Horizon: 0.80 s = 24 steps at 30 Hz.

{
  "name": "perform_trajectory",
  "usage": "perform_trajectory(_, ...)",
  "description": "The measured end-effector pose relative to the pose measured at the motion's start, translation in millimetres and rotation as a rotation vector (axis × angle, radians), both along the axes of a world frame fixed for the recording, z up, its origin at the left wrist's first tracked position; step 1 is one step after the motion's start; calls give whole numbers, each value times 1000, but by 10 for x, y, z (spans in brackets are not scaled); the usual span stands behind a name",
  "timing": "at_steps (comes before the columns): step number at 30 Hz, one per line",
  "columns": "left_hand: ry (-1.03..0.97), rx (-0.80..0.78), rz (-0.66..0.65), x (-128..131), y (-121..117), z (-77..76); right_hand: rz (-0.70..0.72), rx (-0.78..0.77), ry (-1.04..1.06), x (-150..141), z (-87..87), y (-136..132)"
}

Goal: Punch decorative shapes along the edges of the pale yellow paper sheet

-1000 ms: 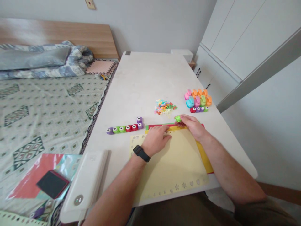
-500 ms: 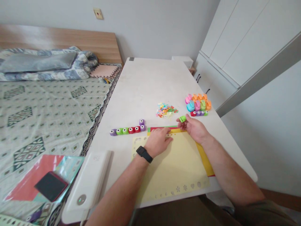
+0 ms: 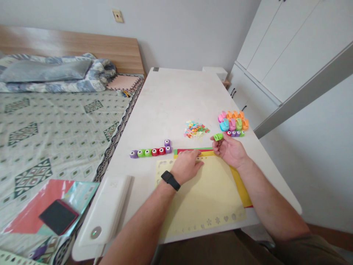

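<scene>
Fingers (image 3: 216, 144) of the right hand (image 3: 230, 150) curl upward, palm turned up, and pinch a small green craft punch (image 3: 218, 137) against the thumb. The punch is a squat, glossy cube, held tilted just above the far edge of the paper; the fingers hide part of it, and its cut shape cannot be made out. The left hand (image 3: 186, 166), wearing a black wristwatch (image 3: 170, 180), lies palm down and open on a pale yellow stencil sheet (image 3: 201, 198), its fingertips near the sheet's far edge. Small cut-out shapes run along the sheet's border, partly covered by the hand at the far side. Beneath it, a strip of red paper (image 3: 193, 151) and a band of deeper yellow paper (image 3: 241, 187) stick out; any other sheets in the stack are hidden.

The sheet's near edge reaches the front of the white bench (image 3: 171, 95). Left of the paper, a row of small punches (image 3: 150, 151) sits in purple, green and red. Ahead lies a loose heap of multicoloured paper confetti (image 3: 195, 129). Just beyond the green punch are more small punches (image 3: 234, 133) and a cluster of larger pink, blue, green and orange punches (image 3: 232, 121). The bench runs well beyond them toward the wall, its left side bordering a patterned bed (image 3: 55, 125).
</scene>
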<state>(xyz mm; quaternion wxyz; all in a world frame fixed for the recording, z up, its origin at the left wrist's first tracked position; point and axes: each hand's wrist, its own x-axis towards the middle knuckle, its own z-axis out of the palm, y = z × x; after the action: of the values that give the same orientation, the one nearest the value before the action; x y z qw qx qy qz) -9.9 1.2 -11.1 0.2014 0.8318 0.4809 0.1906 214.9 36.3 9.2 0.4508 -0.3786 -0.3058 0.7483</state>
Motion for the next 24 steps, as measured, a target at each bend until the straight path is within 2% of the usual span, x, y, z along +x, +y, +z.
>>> perform_trajectory(7, 5, 3, 2, 3, -1, -11, -61, 37, -123, -28, -59, 64)
perform_trajectory(18, 15, -8, 3, 6, 8, 4, -113, 113, -387, -115, -198, 330)
perform_trajectory(24, 11, -8, 8, 4, 1, 0, -111, 109, -435, -151, -257, 352)
